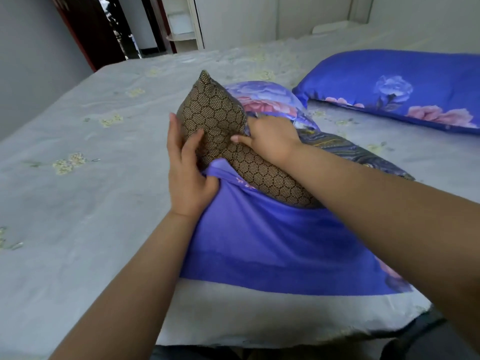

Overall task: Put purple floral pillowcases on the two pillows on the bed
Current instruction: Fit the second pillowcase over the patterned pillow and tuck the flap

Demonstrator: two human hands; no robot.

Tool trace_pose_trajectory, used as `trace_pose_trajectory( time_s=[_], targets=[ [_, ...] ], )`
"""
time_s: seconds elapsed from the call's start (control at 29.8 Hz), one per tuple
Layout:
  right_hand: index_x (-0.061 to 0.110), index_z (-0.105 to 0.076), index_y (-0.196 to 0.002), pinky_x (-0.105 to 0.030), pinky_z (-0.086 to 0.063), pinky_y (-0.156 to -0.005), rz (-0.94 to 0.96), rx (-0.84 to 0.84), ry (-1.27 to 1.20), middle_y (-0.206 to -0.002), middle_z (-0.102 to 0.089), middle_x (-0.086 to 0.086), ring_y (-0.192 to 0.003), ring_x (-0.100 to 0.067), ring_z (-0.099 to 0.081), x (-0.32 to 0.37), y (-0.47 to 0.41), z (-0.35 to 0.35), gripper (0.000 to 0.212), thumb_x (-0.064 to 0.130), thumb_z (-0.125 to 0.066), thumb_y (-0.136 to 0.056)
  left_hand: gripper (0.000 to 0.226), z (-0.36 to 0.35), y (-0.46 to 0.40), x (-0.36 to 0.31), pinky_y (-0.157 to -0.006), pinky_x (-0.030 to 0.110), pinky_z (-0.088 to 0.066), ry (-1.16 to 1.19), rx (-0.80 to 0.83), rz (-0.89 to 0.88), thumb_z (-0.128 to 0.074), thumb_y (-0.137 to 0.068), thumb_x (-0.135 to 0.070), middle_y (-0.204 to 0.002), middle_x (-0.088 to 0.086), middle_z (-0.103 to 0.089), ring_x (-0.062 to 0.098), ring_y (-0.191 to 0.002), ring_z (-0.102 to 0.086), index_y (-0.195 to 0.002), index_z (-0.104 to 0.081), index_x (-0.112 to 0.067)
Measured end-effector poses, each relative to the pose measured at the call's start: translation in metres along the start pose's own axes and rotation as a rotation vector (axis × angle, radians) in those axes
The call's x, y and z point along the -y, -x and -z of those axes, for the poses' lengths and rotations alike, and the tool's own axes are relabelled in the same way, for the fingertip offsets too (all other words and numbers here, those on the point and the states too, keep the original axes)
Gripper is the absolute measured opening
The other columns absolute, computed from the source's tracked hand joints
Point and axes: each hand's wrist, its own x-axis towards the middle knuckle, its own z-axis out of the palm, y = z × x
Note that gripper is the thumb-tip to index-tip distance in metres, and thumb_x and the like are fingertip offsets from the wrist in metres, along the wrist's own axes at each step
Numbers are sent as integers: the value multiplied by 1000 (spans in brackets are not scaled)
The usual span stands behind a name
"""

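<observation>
Bed [85, 209]: covered by a pale grey sheet with small yellowish flower sprigs.
Far right: a pillow in a purple floral case [405, 89] lay flat.
Near edge: a brown honeycomb-patterned pillow [220, 126] (partly inside a purple pillowcase [259, 242]) rested there.
Beside it: dark swirl-patterned fabric [345, 149].

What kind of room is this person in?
It looks like a bedroom. There is a big bed with a pale flowered sheet, a finished purple floral pillow lying on it, and a white cupboard against the far wall. The hands are dressing a brown pillow.
</observation>
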Motion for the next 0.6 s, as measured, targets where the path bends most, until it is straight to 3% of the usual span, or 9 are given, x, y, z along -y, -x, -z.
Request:
trace_pose_trajectory(
  time_s=[0.07, 0.13, 0.2, 0.24, 0.27, 0.34, 0.4, 0.5, 0.6],
  targets=[
    [13, -55, -101, -31, -33, -70, -6, 26, 12, -106, -64, -13, -102, -30, -59, -5, 4, -1, 45, 56, -46, -90, 70, -1, -5, -4, -100, 6, -33, -23, 59, 14, -59, -77, -1, -153, 16, -24, 20, -139, -33, -139, -33, -19],
    [12, -58, -101, -33, -38, -73, -17, 57, 48, -106, -64, -14, -102, -31, -59, -10, 11, -3, 44, 53, -47, -91, 79, -2, -10, -8, -90, 8, -37, -61, 152, 42, -58, -76, -8, -145, 4, -43, 12, -124, -46, -144, -24, -28],
    [10, -62, -102, -35, -43, -78, -20, 85, 107, -107, -66, -15, -102, -33, -60, -14, 19, -7, 40, 46, -49, -92, 78, -2, -12, -12, -79, 14, -42, -45, 269, 78, -55, -75, -16, -122, -4, -63, 10, -101, -58, -144, -25, -36],
    [9, -64, -103, -35, -44, -79, -15, 94, 130, -108, -66, -14, -102, -33, -60, -16, 23, -9, 34, 38, -49, -93, 72, -2, -11, -14, -76, 15, -42, -10, 340, 80, -51, -73, -17, -105, -6, -68, 11, -90, -60, -142, -33, -34],
    [10, -63, -105, -35, -45, -80, -1, 101, 147, -108, -67, -14, -103, -33, -61, -18, 26, -11, 27, 29, -48, -93, 63, -1, -10, -15, -73, 14, -42, 19, 421, 68, -47, -72, -19, -92, -8, -67, 12, -83, -61, -135, -47, -27],
    [14, -56, -114, -35, -45, -75, 68, 95, 173, -105, -68, -12, -100, -33, -62, -16, 34, -16, 26, 20, -45, -92, 37, 2, -11, -18, -70, 23, -44, -32, 620, 34, -42, -70, -24, -80, -7, -65, 21, -81, -63, -98, -66, -21],
    [17, -49, -121, -35, -40, -65, 144, 81, 190, -98, -69, -12, -94, -33, -64, -11, 40, -20, 31, 17, -46, -89, 16, 8, -18, -21, -62, 29, -42, -271, 823, -13, -42, -74, -33, -75, 1, -66, 29, -79, -61, -68, -53, -24],
    [20, -49, -122, -34, -37, -62, 181, 67, 184, -94, -69, -11, -90, -33, -64, 0, 44, -19, 36, 18, -48, -86, 32, 18, -26, -23, -62, 30, -41, -575, 943, -112, -48, -86, -43, -81, 7, -66, 33, -81, -60, -64, -48, -21],
    [21, -50, -122, -34, -41, -68, 157, 59, 154, -99, -68, -12, -94, -33, -63, 0, 48, -10, 38, 19, -49, -85, 33, 24, -20, -30, -62, 35, -48, -541, 815, -350, -42, -85, -44, -90, 5, -60, 31, -83, -58, -75, -59, -18]
  ],
)
